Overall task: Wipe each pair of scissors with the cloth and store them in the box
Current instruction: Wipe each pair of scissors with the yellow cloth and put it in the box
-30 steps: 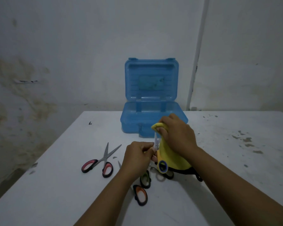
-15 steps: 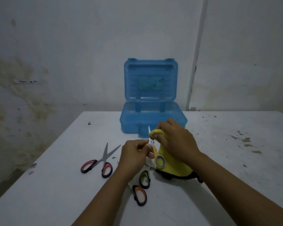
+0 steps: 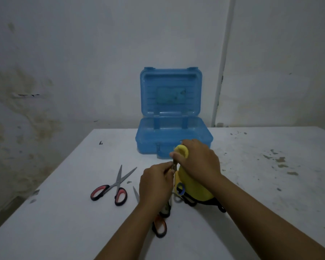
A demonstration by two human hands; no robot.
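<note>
My left hand point(image 3: 156, 182) holds a small pair of yellow-and-blue scissors point(image 3: 179, 189) upright, blades pointing up. My right hand point(image 3: 199, 162) grips the yellow cloth point(image 3: 182, 151), which is folded over the blades and hangs down to the table. The open blue box point(image 3: 174, 139) stands just behind both hands, lid up. A red-handled pair of scissors point(image 3: 116, 186) lies open on the table to the left. An orange-handled pair point(image 3: 160, 224) lies under my left wrist, partly hidden. Black handles point(image 3: 220, 208) show under the cloth.
The white table point(image 3: 261, 184) has stains on its right side and a dark speck point(image 3: 101, 143) at the far left. A stained wall rises behind, with a white pipe point(image 3: 221, 72) running down it right of the box.
My right hand slid the cloth down the blades and then back up over the tips; the blade tip that showed half a second ago is covered again. My left hand kept its hold.
</note>
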